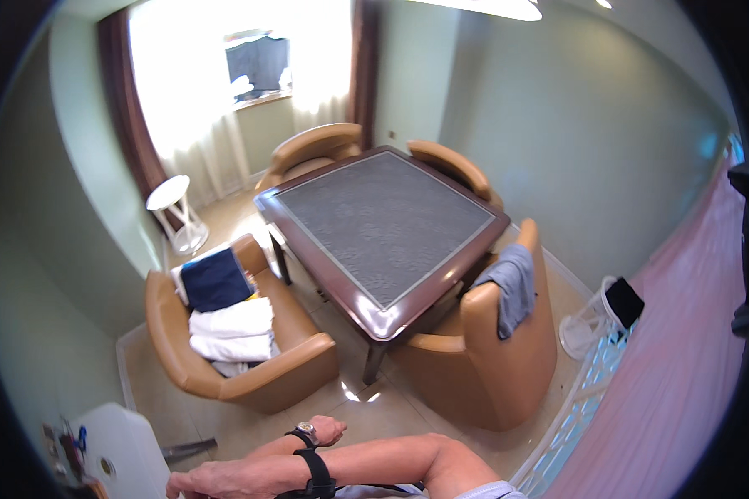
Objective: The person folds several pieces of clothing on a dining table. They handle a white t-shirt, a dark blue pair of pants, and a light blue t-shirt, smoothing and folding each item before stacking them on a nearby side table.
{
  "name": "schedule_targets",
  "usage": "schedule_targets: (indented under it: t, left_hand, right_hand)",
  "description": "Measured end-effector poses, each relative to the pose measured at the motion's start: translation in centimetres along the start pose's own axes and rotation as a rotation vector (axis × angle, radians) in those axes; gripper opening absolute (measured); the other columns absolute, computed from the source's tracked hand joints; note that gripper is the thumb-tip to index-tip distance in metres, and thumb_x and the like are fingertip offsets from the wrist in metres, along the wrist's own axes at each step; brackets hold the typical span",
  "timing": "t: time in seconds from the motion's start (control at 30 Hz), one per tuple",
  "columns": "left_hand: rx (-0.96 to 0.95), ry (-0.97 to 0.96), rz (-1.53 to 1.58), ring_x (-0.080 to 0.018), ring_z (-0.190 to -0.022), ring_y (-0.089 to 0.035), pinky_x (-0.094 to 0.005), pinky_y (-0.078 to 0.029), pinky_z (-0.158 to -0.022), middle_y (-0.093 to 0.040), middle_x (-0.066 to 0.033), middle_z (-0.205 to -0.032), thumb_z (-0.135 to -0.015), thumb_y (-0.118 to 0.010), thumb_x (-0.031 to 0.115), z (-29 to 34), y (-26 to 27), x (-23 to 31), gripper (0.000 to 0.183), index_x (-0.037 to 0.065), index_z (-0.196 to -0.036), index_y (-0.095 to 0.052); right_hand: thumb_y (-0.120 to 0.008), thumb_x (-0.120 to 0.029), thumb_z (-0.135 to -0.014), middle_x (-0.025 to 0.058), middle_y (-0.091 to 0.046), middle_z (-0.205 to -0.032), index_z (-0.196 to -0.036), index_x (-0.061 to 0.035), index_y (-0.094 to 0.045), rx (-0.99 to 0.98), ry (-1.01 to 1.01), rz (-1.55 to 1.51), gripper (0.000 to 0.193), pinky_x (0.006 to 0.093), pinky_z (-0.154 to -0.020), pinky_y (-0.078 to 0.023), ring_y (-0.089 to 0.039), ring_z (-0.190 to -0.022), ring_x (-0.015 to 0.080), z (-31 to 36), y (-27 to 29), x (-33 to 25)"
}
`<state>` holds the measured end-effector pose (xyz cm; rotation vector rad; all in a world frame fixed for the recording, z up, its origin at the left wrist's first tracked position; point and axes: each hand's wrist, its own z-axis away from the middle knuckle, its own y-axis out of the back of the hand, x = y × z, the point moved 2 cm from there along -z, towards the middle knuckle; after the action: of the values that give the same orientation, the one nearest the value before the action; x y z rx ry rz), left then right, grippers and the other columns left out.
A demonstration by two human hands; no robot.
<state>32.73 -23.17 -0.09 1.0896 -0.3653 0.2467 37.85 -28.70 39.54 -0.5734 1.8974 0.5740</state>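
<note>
My forearms cross at the lower edge. My left hand (pixel 329 429), with a metal wristwatch (pixel 306 429) and a black band at its wrist, points to the right over the floor. Its fingers look curled in, and nothing shows in them. Across it from the right comes my right forearm, with a black strap (pixel 317 474) around it. My right hand (pixel 225 480) lies far to the left, beside a white rounded stand or tabletop (pixel 112 449). Its fingertips bend down and run out at the picture's bottom, so what they touch is hidden.
A square table (pixel 383 224) with a dark grey top stands ahead, among several tan armchairs. Folded clothes (pixel 235 328) lie on the left chair (pixel 283 378); a grey cloth (pixel 512 287) hangs over the right chair (pixel 474 370). A pink curtain (pixel 641 366) runs along the right.
</note>
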Motion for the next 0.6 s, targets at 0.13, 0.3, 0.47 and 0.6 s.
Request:
schedule_targets:
  t: [0.13, 0.3, 0.47, 0.6]
  left_hand:
    - [-0.020, -0.097, 0.012, -0.0431, -0.092, -0.074, -0.0563, -0.058, -0.079, -0.077, -0.0199, -0.098, -0.097, -0.063, 0.027, -4.7, 3.1, 3.3, 0.025, 0.011, -0.115, -0.070]
    - [-0.077, -0.253, 0.092, -0.0439, -0.093, -0.073, -0.0563, -0.058, -0.080, -0.077, -0.0201, -0.097, -0.099, -0.062, 0.027, -9.2, 4.9, 5.1, 0.022, 0.010, -0.112, -0.070]
    - [-0.083, -0.358, 0.039, -0.0427, -0.089, -0.074, -0.0549, -0.059, -0.077, -0.077, -0.0200, -0.096, -0.097, -0.063, 0.026, -13.0, 6.8, 4.7, 0.021, 0.010, -0.108, -0.070]
    - [0.055, -0.465, 0.023, -0.0425, -0.082, -0.074, -0.0548, -0.059, -0.070, -0.076, -0.0201, -0.089, -0.094, -0.064, 0.022, -16.2, 10.2, 2.5, 0.016, 0.008, -0.101, -0.067]
  right_hand:
    - [-0.072, -0.027, -0.097, 0.0180, -0.075, -0.101, -0.127, 0.0030, -0.063, 0.095, 0.056, 0.024, 0.044, 0.0437, -0.079, -0.057, -0.073, -0.091, 0.0314, 3.4, 3.3, -1.2]
    - [-0.072, -0.028, -0.097, 0.0155, -0.074, -0.101, -0.124, 0.0022, -0.064, 0.195, 0.048, -0.006, 0.041, 0.0423, -0.081, -0.057, -0.072, -0.093, 0.0287, 6.6, 7.9, -2.1]
    - [-0.073, -0.028, -0.096, 0.0129, -0.073, -0.098, -0.122, 0.0014, -0.065, 0.288, -0.023, -0.062, 0.040, 0.0408, -0.079, -0.056, -0.070, -0.091, 0.0256, 6.5, 11.9, -0.4]
    - [-0.072, -0.027, -0.098, 0.0135, -0.074, -0.102, -0.123, -0.0009, -0.068, 0.212, -0.133, 0.058, 0.036, 0.0414, -0.080, -0.056, -0.070, -0.093, 0.0256, 5.0, 16.8, 2.0]
